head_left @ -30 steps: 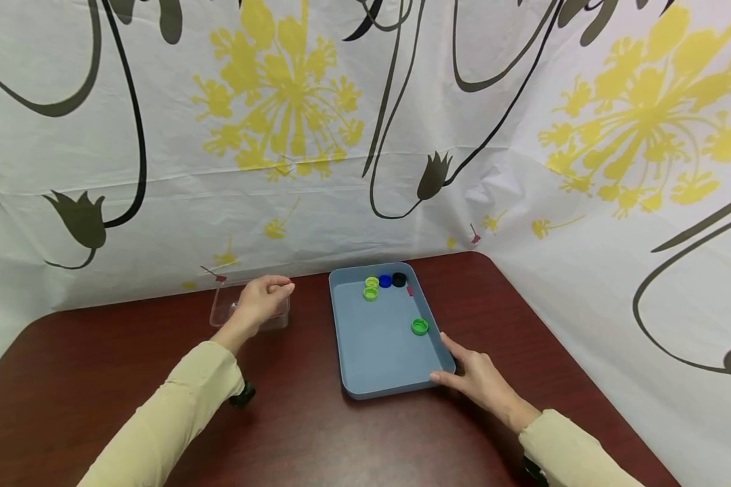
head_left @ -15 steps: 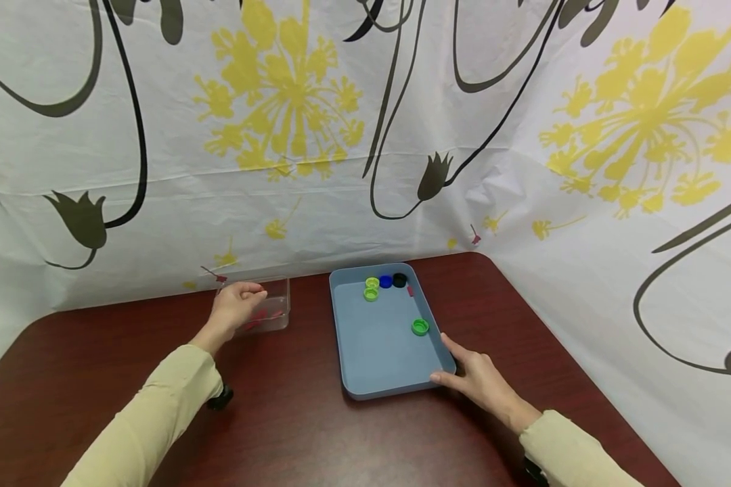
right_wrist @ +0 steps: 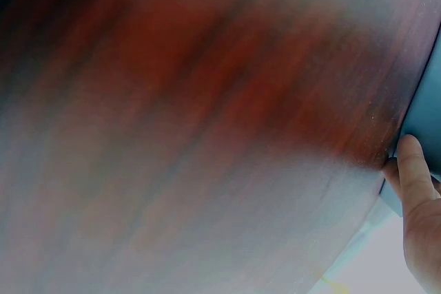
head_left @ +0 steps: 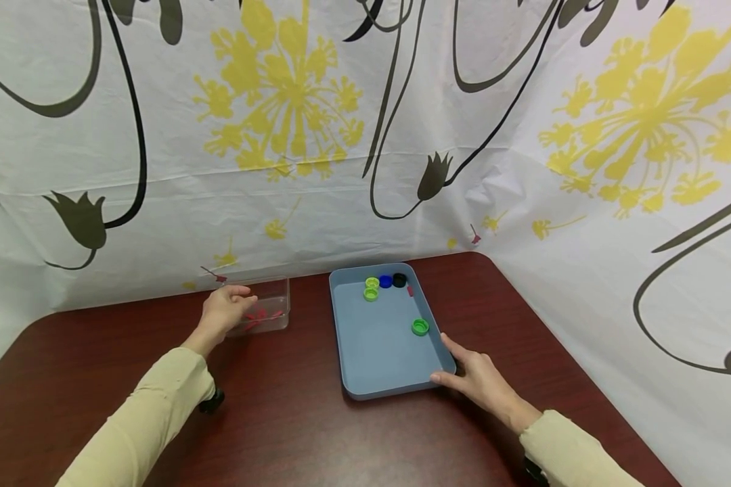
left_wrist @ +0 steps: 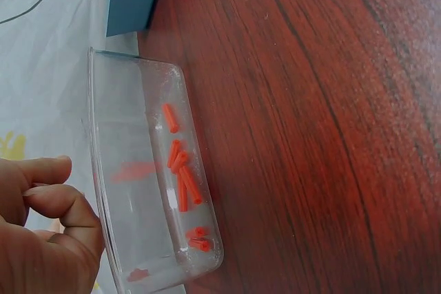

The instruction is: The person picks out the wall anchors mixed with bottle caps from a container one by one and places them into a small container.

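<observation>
My left hand (head_left: 224, 311) is above the clear plastic container (head_left: 280, 322), its thumb and index fingertips slightly apart. No piece is visible between the fingers (left_wrist: 52, 169) in the left wrist view. Several short red tube pieces (left_wrist: 186, 177) lie on the container's floor. At the front right corner of the blue-grey tray (head_left: 378, 358), my right hand (head_left: 484, 382) grips the rim, thumb on the front side and fingers along the right side. Inside the tray are a green cap (head_left: 419, 327), two yellow-green caps (head_left: 371, 294), a blue cap (head_left: 386, 281), a black cap (head_left: 399, 279) and a small red piece (head_left: 410, 291).
The dark red wooden table (head_left: 292, 433) carries both containers, the clear one left of the tray. A white cloth with a floral print (head_left: 341, 203) hangs behind the table and along its right side.
My left hand has moved left and slightly toward me over the clear container. Its fingertips have parted, and the red piece seen between them earlier no longer shows there. The right hand stays put.
</observation>
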Action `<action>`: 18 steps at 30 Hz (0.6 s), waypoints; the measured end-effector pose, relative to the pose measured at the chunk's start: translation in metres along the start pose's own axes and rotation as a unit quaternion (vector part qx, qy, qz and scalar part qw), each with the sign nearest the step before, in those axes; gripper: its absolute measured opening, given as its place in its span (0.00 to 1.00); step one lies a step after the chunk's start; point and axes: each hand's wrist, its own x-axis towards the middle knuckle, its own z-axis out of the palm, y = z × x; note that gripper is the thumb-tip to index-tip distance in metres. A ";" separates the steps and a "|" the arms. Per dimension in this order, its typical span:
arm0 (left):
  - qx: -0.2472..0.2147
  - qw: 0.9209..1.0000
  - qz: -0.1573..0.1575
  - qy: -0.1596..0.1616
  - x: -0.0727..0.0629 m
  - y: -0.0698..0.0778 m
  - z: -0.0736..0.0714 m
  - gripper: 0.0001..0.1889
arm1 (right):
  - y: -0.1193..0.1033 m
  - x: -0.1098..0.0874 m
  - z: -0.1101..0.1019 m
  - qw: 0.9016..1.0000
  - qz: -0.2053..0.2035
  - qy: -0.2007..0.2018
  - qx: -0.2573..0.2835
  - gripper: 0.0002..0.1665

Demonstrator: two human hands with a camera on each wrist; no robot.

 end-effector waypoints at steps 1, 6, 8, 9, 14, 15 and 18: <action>-0.001 1.000 -0.001 -0.001 0.000 0.000 0.000 0.25 | 0.000 0.000 0.000 1.000 0.000 -0.001 0.000 0.49; -0.010 1.000 0.004 -0.007 0.000 0.001 0.001 0.26 | 0.002 0.000 0.001 1.000 0.003 -0.003 0.001 0.49; -0.012 1.000 0.012 -0.008 -0.001 0.003 0.004 0.27 | 0.002 0.000 0.001 1.000 0.002 -0.002 0.000 0.49; -0.011 1.000 0.015 -0.008 -0.001 0.004 0.006 0.27 | 0.003 0.000 0.001 1.000 0.000 -0.002 0.000 0.49; -0.015 0.999 0.027 -0.008 -0.002 0.017 0.021 0.27 | 0.004 0.000 0.001 1.000 -0.003 -0.007 0.007 0.49; -0.018 0.999 0.030 -0.008 -0.002 0.020 0.025 0.26 | 0.004 0.000 0.001 1.000 -0.005 -0.006 0.007 0.49; -0.036 0.998 0.045 -0.015 -0.002 0.031 0.037 0.25 | 0.004 0.000 0.001 1.000 -0.009 -0.004 0.007 0.49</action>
